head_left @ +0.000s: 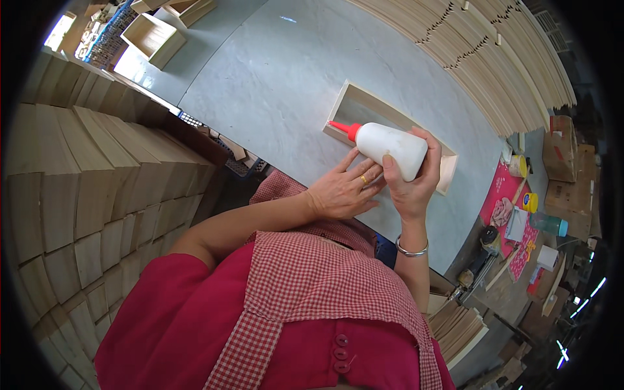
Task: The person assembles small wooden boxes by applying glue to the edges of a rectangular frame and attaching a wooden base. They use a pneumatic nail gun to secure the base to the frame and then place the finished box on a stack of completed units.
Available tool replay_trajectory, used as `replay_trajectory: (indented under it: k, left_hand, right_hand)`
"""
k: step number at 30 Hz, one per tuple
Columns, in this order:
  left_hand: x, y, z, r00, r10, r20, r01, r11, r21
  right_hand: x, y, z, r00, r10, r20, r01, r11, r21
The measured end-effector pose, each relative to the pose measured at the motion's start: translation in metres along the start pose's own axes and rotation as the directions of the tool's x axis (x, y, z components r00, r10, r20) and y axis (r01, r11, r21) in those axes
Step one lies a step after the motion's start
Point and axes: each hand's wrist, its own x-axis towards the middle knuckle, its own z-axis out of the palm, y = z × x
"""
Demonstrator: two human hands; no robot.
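My right hand (416, 181) is wrapped round a white squeeze glue bottle (391, 144) with a red pointed nozzle. The bottle lies tilted over a long rectangular pale wood frame (449, 170) on the grey table, and its tip is at the frame's left corner. Beside the frame's near side, under the bottle, my left hand (346, 188) rests with fingers stretched out and holds nothing. The bottle hides part of that near side, so I cannot tell whether the left fingertips touch it.
Stacked wood strips (484, 52) line the table's far right. Small wooden boxes (154, 40) stand at the far left. Piled wood blocks (84, 162) rise on my left. To the right are a pink sheet (496, 192), a teal-capped bottle (549, 225) and a power tool (489, 236).
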Motion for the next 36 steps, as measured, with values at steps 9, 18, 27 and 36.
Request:
replay_trajectory:
  k: [9, 18, 27, 36]
  left_hand:
    - [0.000, -0.002, -0.002, 0.999, -0.012, 0.050, 0.013, 1.000, -0.017]
    - [-0.001, -0.003, 0.000, 1.000, -0.006, 0.026, 0.007, 0.999, -0.040]
    - [0.002, -0.001, -0.003, 0.998, -0.018, 0.058, 0.019, 1.000, -0.021]
    - [0.005, 0.001, -0.007, 0.998, -0.032, 0.061, 0.032, 0.999, 0.000]
  right_hand:
    - [0.015, 0.007, 0.004, 0.995, -0.102, 0.002, 0.102, 0.991, -0.086]
    - [0.042, 0.017, 0.012, 0.984, -0.154, -0.093, 0.137, 0.976, -0.170]
    - [0.055, 0.017, 0.013, 0.966, -0.191, -0.173, 0.147, 0.961, -0.235]
    - [0.035, 0.015, -0.024, 0.947, -0.150, -0.283, 0.054, 0.945, -0.321]
